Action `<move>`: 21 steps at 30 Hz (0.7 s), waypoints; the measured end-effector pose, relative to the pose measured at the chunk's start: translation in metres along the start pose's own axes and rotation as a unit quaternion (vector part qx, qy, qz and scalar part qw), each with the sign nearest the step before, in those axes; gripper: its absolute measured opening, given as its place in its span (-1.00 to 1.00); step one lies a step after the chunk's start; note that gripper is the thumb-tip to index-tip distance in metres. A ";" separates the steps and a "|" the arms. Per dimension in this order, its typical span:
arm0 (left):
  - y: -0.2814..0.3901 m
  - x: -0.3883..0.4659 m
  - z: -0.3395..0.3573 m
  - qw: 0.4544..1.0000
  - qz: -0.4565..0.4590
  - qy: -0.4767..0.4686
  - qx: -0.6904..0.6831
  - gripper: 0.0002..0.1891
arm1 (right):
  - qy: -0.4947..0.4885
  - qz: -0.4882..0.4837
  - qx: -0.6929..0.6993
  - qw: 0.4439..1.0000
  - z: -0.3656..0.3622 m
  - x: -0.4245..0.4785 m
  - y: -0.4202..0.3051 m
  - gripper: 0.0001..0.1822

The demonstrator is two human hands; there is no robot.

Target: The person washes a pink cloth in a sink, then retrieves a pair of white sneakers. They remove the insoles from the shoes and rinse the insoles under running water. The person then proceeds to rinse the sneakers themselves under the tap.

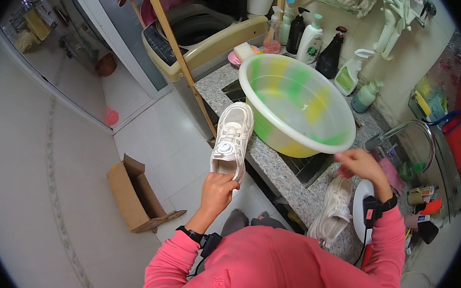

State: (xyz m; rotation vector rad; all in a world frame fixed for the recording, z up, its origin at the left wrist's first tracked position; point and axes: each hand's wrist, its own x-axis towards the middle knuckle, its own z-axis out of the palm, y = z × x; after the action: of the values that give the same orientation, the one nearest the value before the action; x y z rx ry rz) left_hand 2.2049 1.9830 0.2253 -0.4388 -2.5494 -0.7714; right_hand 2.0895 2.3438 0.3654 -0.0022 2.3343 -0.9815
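My left hand point(218, 191) grips a white sneaker point(232, 137) by its heel opening, toe pointing away from me, beside the countertop's edge. A round dial sits on top of the shoe. My right hand point(355, 165) is at the near rim of a large plastic basin point(300, 101) with green and yellow patches; whether its fingertips touch the rim I cannot tell. The basin stands tilted over the dark sink opening. A second white sneaker point(333, 209) lies on the granite countertop point(271, 167), below my right hand and beside a white oval object point(364, 210).
Several pump and spray bottles point(308, 38) line the wall behind the basin. A curved metal faucet point(427, 139) stands at the right. A wooden pole point(177, 54) rises before the washing machine point(206, 51). An open cardboard box point(130, 198) is on the floor.
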 end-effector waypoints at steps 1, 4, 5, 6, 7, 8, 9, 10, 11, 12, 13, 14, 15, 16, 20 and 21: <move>-0.001 -0.001 0.003 1.000 0.000 0.004 -0.002 -0.79 | -0.054 -0.039 -0.005 0.998 0.017 -0.001 -0.017 -0.55; 0.002 0.003 0.004 1.000 0.011 0.009 -0.015 -0.84 | -0.129 -0.157 -0.223 0.953 0.069 0.007 -0.066 -0.38; 0.004 0.005 0.002 1.000 0.016 0.011 -0.017 -0.86 | -0.118 -0.216 -0.264 0.933 0.091 0.023 -0.067 -0.26; 0.005 0.005 0.001 1.000 0.018 0.005 -0.015 -0.86 | -0.119 -0.194 -0.270 0.936 0.112 0.040 -0.071 -0.19; 0.007 0.004 0.002 1.000 0.015 0.001 -0.013 -0.86 | -0.143 -0.142 -0.245 0.948 0.130 0.049 -0.086 -0.20; 0.008 0.003 0.001 1.000 0.013 -0.002 -0.011 -0.86 | -0.165 -0.089 -0.221 0.957 0.146 0.056 -0.099 -0.21; 0.010 0.002 0.001 1.000 0.012 -0.007 -0.005 -0.86 | -0.150 -0.104 -0.171 0.968 0.163 0.063 -0.105 -0.23; 0.011 0.001 0.002 1.000 0.011 -0.013 0.002 -0.86 | -0.135 -0.120 -0.121 0.976 0.179 0.070 -0.108 -0.26; 0.011 0.000 0.000 1.000 0.010 -0.018 0.010 -0.85 | -0.119 -0.135 -0.070 0.981 0.192 0.078 -0.107 -0.29; 0.009 -0.002 -0.004 0.999 0.011 -0.036 0.027 -0.81 | -0.112 -0.132 -0.045 0.984 0.203 0.086 -0.101 -0.32; 0.007 -0.004 -0.008 0.999 0.006 -0.035 0.022 -0.80 | -0.107 -0.130 -0.019 0.986 0.215 0.095 -0.093 -0.35; 0.006 -0.005 -0.012 0.999 0.001 -0.034 0.018 -0.79 | -0.100 -0.127 0.007 0.987 0.228 0.107 -0.083 -0.38; 0.005 -0.005 -0.018 0.999 -0.002 -0.034 0.012 -0.77 | -0.057 -0.203 -0.003 0.978 0.241 0.126 -0.062 -0.43; 0.008 0.000 -0.031 0.998 0.009 -0.036 -0.057 -0.77 | -0.011 -0.275 -0.011 0.961 0.251 0.149 -0.033 -0.47; -0.017 -0.022 -0.069 0.967 -0.105 0.053 -0.225 -0.63 | -0.134 -0.165 0.159 0.964 0.239 0.097 -0.086 -0.53; -0.027 -0.031 -0.071 0.952 -0.160 0.092 -0.245 -0.56 | -0.139 -0.174 0.181 0.958 0.237 0.094 -0.084 -0.52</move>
State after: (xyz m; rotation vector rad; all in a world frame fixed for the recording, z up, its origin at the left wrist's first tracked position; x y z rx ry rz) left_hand 2.2423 1.9150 0.2513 -0.0862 -2.2630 -1.5027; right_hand 2.1192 2.1078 0.2416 -0.3911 1.9036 -1.4678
